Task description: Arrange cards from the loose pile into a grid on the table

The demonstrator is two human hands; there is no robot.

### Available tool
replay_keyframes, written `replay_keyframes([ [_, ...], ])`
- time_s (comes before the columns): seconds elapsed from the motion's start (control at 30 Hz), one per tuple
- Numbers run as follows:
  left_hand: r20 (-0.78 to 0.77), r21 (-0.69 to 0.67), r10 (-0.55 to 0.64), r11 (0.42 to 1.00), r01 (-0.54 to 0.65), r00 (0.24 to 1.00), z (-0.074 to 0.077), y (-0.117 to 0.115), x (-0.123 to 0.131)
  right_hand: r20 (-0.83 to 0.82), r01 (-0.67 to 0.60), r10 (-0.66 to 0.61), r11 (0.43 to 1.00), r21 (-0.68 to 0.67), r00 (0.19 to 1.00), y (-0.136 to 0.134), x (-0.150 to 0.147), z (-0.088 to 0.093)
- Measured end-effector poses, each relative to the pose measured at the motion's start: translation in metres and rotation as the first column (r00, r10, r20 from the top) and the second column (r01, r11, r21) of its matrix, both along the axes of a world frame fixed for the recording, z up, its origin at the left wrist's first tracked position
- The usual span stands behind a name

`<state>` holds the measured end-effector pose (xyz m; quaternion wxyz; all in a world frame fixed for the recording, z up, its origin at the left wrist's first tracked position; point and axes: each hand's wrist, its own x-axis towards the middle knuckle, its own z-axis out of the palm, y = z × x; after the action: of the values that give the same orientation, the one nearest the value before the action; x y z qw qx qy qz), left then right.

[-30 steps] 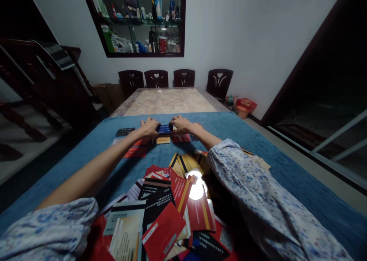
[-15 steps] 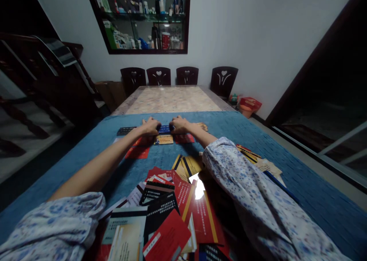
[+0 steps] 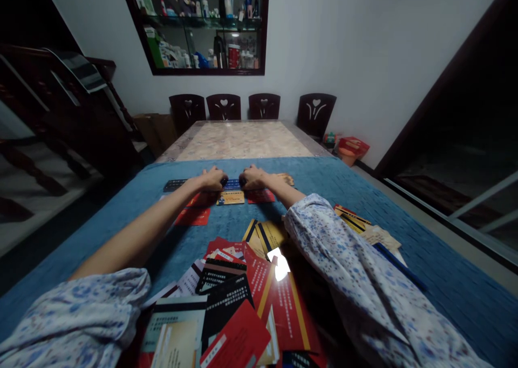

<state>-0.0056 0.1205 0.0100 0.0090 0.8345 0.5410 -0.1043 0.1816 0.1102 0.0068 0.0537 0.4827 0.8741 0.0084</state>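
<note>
Blue card: lies flat at the far edge of the blue cloth, between both hands.

Bench: long, with the near part under the cloth and the far part bare marble.

Heap of cards: the largest group by far. It sits nearest the body, loose and overlapping, in red, black, gold and white. A glare spot on one red card hides its print.

Side pile: a smaller pile to the right of the right sleeve, partly hidden by it.

Laid-out cards: only a few lie singly beyond the heap. A yellow card and a red card lie just beside the blue one, another red card lies under the left forearm, and a dark card lies left of the left hand. Judgement: a small share is laid out and the bulk is unsorted.

Left hand and right hand: both have curled fingers, with the tips at opposite short ends of the blue card. I cannot tell whether they pinch it or only press on it.

Obstruction: both forearms span the heap, and the right sleeve drapes over part of it.

Background: chairs stand at the far end, with a wall cabinet above them.
</note>
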Motion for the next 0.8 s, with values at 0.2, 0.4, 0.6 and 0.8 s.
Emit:
replay_keyframes([
  [0.2, -0.018, 0.001, -0.022, 1.0, 0.022, 1.0, 0.0004, 0.0024, 0.0006, -0.008, -0.027, 0.027, 1.0, 0.001, 1.0, 0.0005, 0.0004, 0.001],
  [0.4, -0.092, 0.007, -0.022, 1.0, 0.023, 0.996, 0.0018, 0.0044, 0.0044, 0.01, -0.04, 0.04, 0.999, 0.025, 0.999, 0.0058, -0.0013, -0.0043],
  [0.6, -0.108, -0.011, -0.002, 1.0, 0.001, 0.994, 0.0072, 0.0033, 0.0062, 0.013, -0.019, 0.019, 1.0, 0.02, 1.0, 0.0051, -0.0036, -0.002],
  [0.8, -0.094, -0.023, 0.01, 1.0, -0.012, 0.996, 0.0069, 0.0065, 0.0054, 0.003, -0.025, 0.025, 1.0, 0.01, 1.0, 0.0032, -0.0037, 0.0008],
])
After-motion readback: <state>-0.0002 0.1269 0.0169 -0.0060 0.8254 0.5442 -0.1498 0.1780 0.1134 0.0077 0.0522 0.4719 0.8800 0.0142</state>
